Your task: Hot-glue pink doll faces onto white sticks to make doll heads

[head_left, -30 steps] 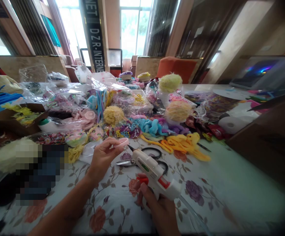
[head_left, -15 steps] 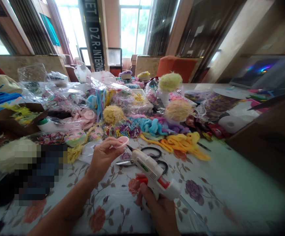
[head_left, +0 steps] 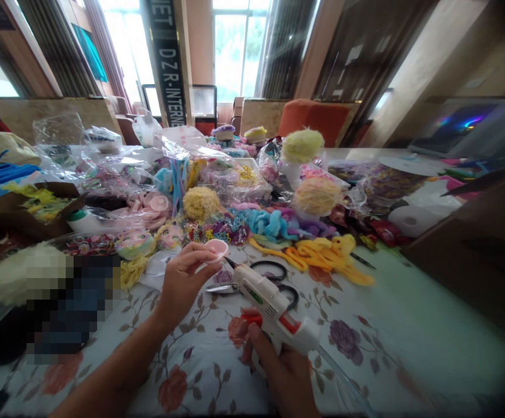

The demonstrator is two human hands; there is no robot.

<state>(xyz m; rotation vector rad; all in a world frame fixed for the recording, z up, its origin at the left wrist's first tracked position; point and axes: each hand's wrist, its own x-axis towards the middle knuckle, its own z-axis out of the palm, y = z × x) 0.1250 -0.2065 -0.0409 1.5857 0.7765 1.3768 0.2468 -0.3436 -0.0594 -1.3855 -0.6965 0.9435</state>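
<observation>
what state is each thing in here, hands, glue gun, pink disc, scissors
left hand: raised, fingertips pinching the pink disc
pink disc: held off the table, hollow face towards the camera
right hand: wrapped round the glue gun grip, finger on the red trigger
glue gun: held, nozzle aimed at the disc
scissors: lying on the floral tablecloth, blades shut

I can't see the lower part of my right hand; the bottom edge cuts it off, and its fingers hide the handle of the glue gun. The gun's body covers part of the scissors lying just beyond those fingers. My left hand's fingertips cover the near rim of the pink disc. Left of that hand, a pixelated patch blots out whatever is there. The right side blurs into dark.
</observation>
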